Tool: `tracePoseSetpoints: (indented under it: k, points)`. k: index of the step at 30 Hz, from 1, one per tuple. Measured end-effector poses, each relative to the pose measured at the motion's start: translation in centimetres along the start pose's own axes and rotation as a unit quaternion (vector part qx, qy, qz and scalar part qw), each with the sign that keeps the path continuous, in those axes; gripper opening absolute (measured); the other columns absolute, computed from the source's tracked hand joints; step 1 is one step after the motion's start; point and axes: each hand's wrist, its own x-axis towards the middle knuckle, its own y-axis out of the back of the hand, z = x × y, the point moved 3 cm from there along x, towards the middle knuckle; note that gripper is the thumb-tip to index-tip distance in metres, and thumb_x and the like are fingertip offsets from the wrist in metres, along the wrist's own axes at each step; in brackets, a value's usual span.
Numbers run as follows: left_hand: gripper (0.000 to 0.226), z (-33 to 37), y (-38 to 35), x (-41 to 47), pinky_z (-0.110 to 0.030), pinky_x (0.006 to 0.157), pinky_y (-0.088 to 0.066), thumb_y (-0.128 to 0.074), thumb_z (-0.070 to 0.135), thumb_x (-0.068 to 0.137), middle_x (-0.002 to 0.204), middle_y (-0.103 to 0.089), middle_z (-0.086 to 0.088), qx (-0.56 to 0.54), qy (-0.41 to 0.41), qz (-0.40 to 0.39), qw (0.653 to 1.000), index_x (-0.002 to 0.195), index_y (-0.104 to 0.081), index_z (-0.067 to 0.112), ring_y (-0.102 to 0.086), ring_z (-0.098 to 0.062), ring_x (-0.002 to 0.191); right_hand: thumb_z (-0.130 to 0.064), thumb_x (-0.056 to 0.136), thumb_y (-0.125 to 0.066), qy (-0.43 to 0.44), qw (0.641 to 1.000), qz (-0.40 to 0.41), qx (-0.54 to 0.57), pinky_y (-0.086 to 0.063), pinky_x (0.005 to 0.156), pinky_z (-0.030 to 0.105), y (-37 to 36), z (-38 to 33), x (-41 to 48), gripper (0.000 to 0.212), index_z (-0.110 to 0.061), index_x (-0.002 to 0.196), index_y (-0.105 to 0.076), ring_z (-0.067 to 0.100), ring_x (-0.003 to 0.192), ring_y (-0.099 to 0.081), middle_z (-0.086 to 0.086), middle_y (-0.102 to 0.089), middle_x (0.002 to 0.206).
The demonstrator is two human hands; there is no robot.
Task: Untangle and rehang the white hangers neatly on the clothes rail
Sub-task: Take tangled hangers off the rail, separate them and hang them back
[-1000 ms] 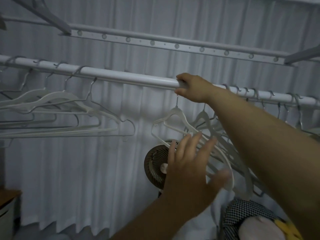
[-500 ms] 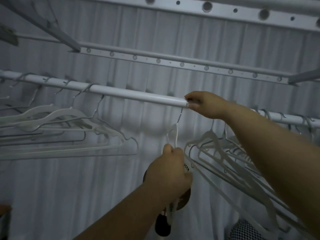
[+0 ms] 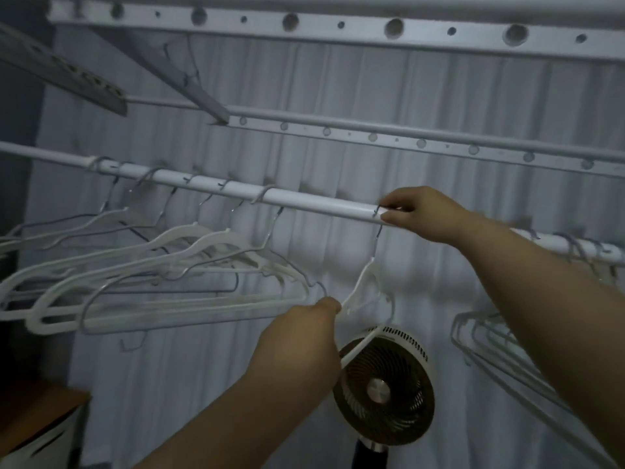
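Our right hand [image 3: 422,214] is pinching the thin metal hook [image 3: 376,236] on the white tubular rail [image 3: 304,202]; left hand [image 3: 301,336] gripping the white plastic hanger [image 3: 363,282], best kept square.

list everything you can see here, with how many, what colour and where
clothes rail: one, white, across the middle
held hanger: one, white, hook on the rail, centre-right
left hangers: several, tangled, white and grey, on the rail's left part
right hangers: several, pale grey, under the rail's right end, partly behind the forearm
holed bars: two, white, above the rail
curtain: one seen, white, behind everything
fan: one, white rim with dark grille, below the held hanger
wooden top: one, brown, bottom left corner
left hand: grips the held hanger's lower arm
right hand: pinches its hook at the rail
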Motion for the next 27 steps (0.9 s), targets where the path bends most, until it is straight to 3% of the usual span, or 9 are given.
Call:
tracePoseSetpoints:
  k: [4,9,15,20,27]
  points:
    - [0.038,-5.5,2.8,-0.1,-0.027,0.083,-0.044,-0.04,0.008,0.087,0.11,-0.064,0.0,0.015,0.015,0.043,0.999,0.12,-0.049,0.025,-0.059,-0.019,0.102,-0.016,0.09,-0.053,0.019,1.0,-0.001,0.01,-0.039,0.086,0.028,-2.7,-4.8,2.8,0.026,-0.012,0.114,-0.062,0.024,0.105,-0.055,0.011,-0.062,0.118]
    - [0.043,-8.6,4.7,0.0,-0.029,0.087,-0.048,-0.039,0.008,0.089,0.112,-0.065,0.001,0.025,0.035,0.068,0.997,0.126,-0.047,0.028,-0.059,-0.018,0.104,-0.013,0.092,-0.047,0.039,0.999,-0.006,-0.004,-0.038,0.087,0.027,-4.8,-8.3,5.1,0.029,-0.01,0.119,-0.057,0.025,0.112,-0.053,0.01,-0.058,0.124]
    - [0.043,-10.7,5.2,0.5,-0.031,0.089,-0.047,-0.038,0.01,0.088,0.115,-0.065,0.004,0.032,0.037,0.074,0.996,0.125,-0.047,0.031,-0.058,-0.018,0.108,-0.01,0.092,-0.045,0.033,0.999,0.0,0.0,-0.034,0.08,0.022,-6.1,-9.8,6.6,0.029,-0.008,0.119,-0.054,0.026,0.11,-0.053,0.011,-0.057,0.124]
    - [0.041,-11.4,5.2,0.9,-0.03,0.089,-0.047,-0.038,0.013,0.09,0.116,-0.063,0.005,0.041,0.032,0.065,0.997,0.127,-0.044,0.031,-0.058,-0.017,0.109,-0.009,0.091,-0.045,0.026,1.0,0.006,0.008,-0.037,0.082,0.026,-6.5,-10.1,7.0,0.028,-0.007,0.117,-0.054,0.027,0.109,-0.053,0.011,-0.058,0.122]
    - [0.035,-10.6,6.0,0.4,-0.027,0.087,-0.043,-0.038,0.02,0.091,0.117,-0.059,0.008,0.031,-0.003,0.05,0.998,0.123,-0.045,0.033,-0.055,-0.016,0.11,-0.012,0.091,-0.046,0.009,0.998,0.033,0.049,-0.039,0.081,0.027,-6.5,-9.2,7.1,0.022,-0.009,0.11,-0.057,0.02,0.094,-0.051,0.011,-0.06,0.117]
